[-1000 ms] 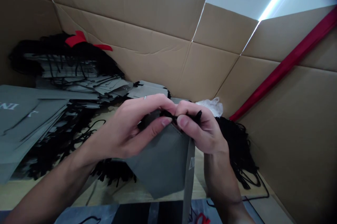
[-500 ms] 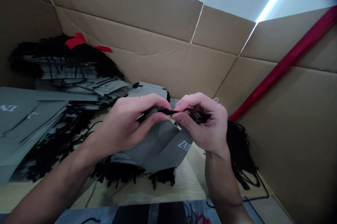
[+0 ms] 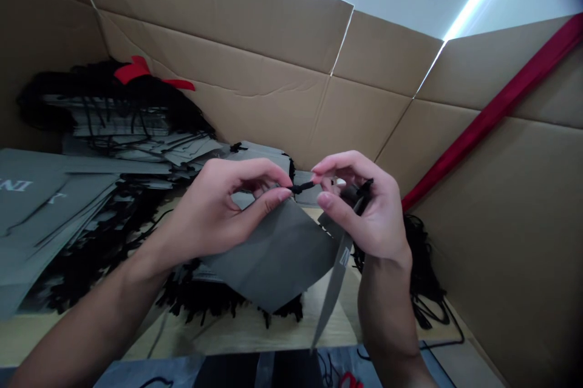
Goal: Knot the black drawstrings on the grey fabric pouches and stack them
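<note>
My left hand (image 3: 232, 209) pinches a knotted black cord (image 3: 302, 187) between thumb and forefinger. A grey card (image 3: 277, 254) hangs below that pinch. The forefinger of my right hand (image 3: 371, 212) touches the cord's other end, while its thumb stands apart. My right hand's remaining fingers are curled around more black cord, partly hidden in the palm. Under it a second grey card panel (image 3: 336, 291) with white lettering hangs nearly edge-on. I cannot tell whether the two panels are joined.
Stacked grey cards with black cords (image 3: 59, 194) fill the left side. Behind them lies another corded pile (image 3: 122, 112) with red strips. A black cord bundle (image 3: 421, 272) rests at right. Cardboard walls (image 3: 273, 66) surround the table (image 3: 255, 336); a dark red strap (image 3: 496, 108) crosses the right wall.
My right hand has shifted slightly right, its thumb coming off the cord and exposing more of the knot. The lettered panel has swung right and turned edge-on.
</note>
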Demonstrator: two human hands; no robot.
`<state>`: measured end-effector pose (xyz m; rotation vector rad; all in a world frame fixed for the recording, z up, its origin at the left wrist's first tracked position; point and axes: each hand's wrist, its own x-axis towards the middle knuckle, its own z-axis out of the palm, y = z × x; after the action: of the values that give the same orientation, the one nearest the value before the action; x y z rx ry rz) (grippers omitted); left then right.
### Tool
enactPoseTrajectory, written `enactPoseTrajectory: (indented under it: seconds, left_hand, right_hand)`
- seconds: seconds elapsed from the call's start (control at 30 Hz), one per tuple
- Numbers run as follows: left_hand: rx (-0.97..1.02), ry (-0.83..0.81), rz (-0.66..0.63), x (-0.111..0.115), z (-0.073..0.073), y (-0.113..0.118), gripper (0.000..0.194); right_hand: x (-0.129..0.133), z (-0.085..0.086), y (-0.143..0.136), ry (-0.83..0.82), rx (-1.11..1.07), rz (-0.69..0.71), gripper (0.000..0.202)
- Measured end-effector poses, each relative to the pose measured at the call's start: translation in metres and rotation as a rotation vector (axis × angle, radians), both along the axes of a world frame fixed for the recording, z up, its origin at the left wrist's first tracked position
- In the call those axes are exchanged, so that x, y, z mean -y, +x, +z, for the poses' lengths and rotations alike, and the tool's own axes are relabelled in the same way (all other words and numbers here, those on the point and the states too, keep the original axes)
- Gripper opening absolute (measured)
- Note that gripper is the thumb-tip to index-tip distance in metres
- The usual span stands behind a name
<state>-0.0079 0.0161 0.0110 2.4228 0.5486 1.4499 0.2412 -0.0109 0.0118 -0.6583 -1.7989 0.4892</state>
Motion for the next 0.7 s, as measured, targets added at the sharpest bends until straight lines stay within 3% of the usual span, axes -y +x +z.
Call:
enactPoseTrajectory:
  seconds: [0.3, 0.4, 0.53, 0.7]
  left_hand:
    - [0.111, -0.3, -0.044, -0.006, -0.005, 0.008, 0.007]
    - [0.193, -0.356, 0.022, -0.011, -0.006, 0.009, 0.008]
    - [0.243, -0.345, 0.106, -0.019, -0.006, 0.006, 0.011]
    - [0.218, -0.449, 0.067, -0.035, -0.007, -0.002, 0.018]
  right_hand:
    - [-0.001, 0.001, 0.0, -0.077, 0.13, -0.03, 0.041]
    - [-0.001, 0.007, 0.008, -0.174, 0.344, -0.066, 0.046]
    - [-0.006, 0.011, 0.021, -0.28, 0.636, -0.15, 0.026]
    - [-0.015, 0.009, 0.027, -0.401, 0.46, -0.25, 0.02]
